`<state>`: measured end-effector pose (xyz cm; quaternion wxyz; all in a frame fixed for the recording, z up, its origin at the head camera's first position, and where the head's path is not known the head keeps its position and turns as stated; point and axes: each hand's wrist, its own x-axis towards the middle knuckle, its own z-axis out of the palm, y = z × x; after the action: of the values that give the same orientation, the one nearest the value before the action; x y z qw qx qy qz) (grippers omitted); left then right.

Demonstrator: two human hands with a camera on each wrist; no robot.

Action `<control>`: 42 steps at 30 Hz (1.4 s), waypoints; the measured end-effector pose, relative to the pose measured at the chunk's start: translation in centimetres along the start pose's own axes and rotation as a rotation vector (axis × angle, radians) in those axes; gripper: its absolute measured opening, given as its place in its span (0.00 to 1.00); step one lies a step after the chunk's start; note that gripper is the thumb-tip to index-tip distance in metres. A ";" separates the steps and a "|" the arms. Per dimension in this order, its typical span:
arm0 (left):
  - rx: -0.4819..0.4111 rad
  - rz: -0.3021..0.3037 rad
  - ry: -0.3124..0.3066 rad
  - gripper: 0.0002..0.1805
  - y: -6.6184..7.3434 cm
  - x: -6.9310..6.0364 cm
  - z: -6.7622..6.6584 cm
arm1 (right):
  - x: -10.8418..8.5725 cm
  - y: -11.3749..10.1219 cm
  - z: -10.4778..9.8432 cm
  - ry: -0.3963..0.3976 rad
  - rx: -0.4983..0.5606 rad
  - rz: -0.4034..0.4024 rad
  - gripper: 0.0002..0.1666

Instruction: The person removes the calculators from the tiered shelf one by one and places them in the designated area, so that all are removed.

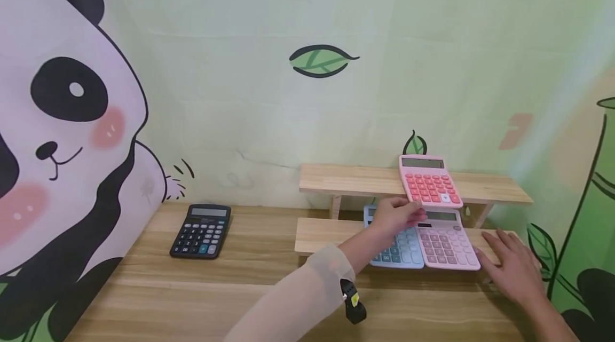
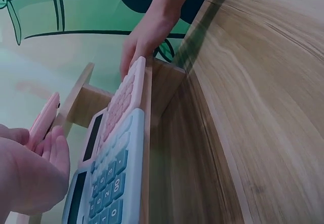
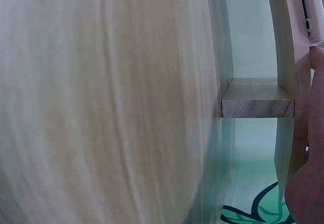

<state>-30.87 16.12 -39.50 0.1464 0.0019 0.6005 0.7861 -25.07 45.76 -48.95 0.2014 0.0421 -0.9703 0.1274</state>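
My left hand (image 1: 395, 216) pinches the lower left corner of a bright pink calculator (image 1: 427, 184), thumb and fingers on either side of it in the left wrist view. That calculator leans over the upper shelf board (image 1: 351, 179). Beneath my left hand, a blue calculator (image 1: 401, 251) and a pale pink calculator (image 1: 447, 243) lie side by side on the lower shelf board (image 1: 319, 234); the hand partly covers the blue one. At the lower board's right end rests my right hand (image 1: 514, 264), fingers spread, thumb beside the pale pink calculator. Only part of this hand (image 3: 309, 183) shows in the right wrist view.
A black calculator (image 1: 202, 231) lies on the wooden table (image 1: 144, 288) to the left. Upright wooden supports (image 3: 258, 107) hold the shelf boards. Behind stands a wall covering (image 1: 230, 91) printed with a panda and leaves. A black strap hangs from the left sleeve (image 1: 307, 294).
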 end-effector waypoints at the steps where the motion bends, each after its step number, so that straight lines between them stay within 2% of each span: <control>1: -0.006 -0.004 -0.010 0.07 0.0 -0.1 -0.1 | 0.0 0.0 0.0 -0.002 0.000 0.002 0.38; 5: 0.006 0.007 -0.043 0.07 0.1 -0.7 -0.7 | 0.2 -0.1 0.0 -0.003 -0.002 0.000 0.38; 10: 0.045 -0.006 -0.083 0.06 0.4 -1.7 -1.1 | 0.1 0.0 -0.3 -0.001 -0.008 -0.001 0.38; 16: 0.059 -0.031 -0.110 0.06 0.5 -2.2 -1.5 | 0.3 0.3 -0.5 -0.011 -0.015 0.001 0.38; 23: 0.057 -0.001 -0.138 0.08 0.2 -2.8 -2.0 | 0.3 0.2 -0.4 -0.023 -0.014 0.012 0.39; 28: 0.064 0.011 -0.123 0.08 -0.3 -3.0 -2.0 | 0.0 0.0 -0.3 -0.022 -0.005 0.013 0.39; 36: 0.058 0.032 -0.140 0.08 -0.4 -3.0 -1.7 | 0.1 0.0 -0.1 -0.008 -0.007 0.010 0.39; 42: 0.053 0.028 -0.139 0.12 -0.7 -2.2 -1.4 | 0.0 0.1 0.1 -0.007 -0.001 0.013 0.39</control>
<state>-28.84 14.39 -40.15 0.1768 0.0687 0.6095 0.7698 -25.07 45.81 -49.06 0.1974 0.0363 -0.9712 0.1282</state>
